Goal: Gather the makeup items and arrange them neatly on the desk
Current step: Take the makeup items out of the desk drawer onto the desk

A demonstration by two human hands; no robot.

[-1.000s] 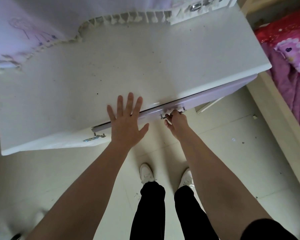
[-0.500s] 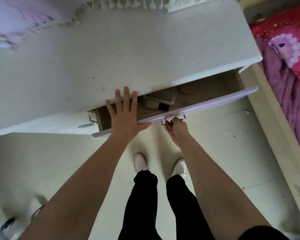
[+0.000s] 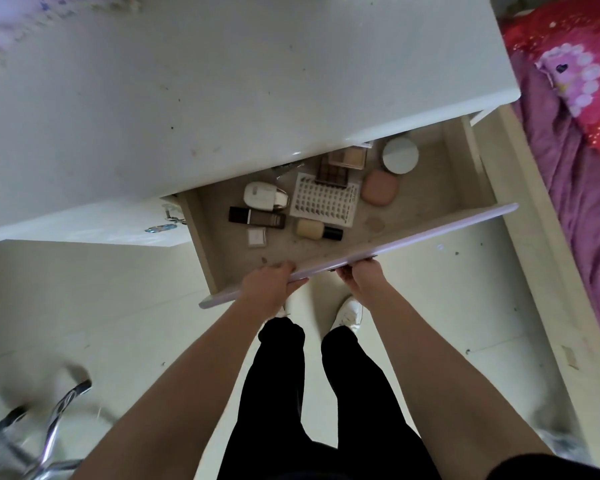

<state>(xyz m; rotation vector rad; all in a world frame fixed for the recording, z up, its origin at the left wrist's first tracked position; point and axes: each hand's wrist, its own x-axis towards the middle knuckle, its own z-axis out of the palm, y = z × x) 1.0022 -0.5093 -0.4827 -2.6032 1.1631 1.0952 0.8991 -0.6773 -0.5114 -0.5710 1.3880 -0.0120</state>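
The drawer (image 3: 416, 233) under the white desk (image 3: 222, 84) stands pulled far out. Inside lie several makeup items: a round white jar (image 3: 400, 155), a pink compact (image 3: 379, 187), an eyeshadow palette (image 3: 333, 171), a white lash card (image 3: 324, 201), a beige foundation bottle (image 3: 317, 230), a dark tube (image 3: 256, 217), a white compact case (image 3: 264, 196) and a small square pan (image 3: 256, 236). My left hand (image 3: 269, 289) grips the drawer's lilac front edge. My right hand (image 3: 364, 279) holds the front at its handle, which is hidden beneath the panel.
A bed with red and purple bedding (image 3: 575, 109) stands to the right beside a pale frame (image 3: 541, 271). A chrome chair base (image 3: 49, 434) shows blurred at lower left. A key (image 3: 160, 227) hangs at the left cupboard door. My legs and white shoes stand below the drawer.
The drawer has slid far out, uncovering the makeup items. My left hand left the desk top and now grips the drawer front; my right hand stayed at the handle and pulled back.
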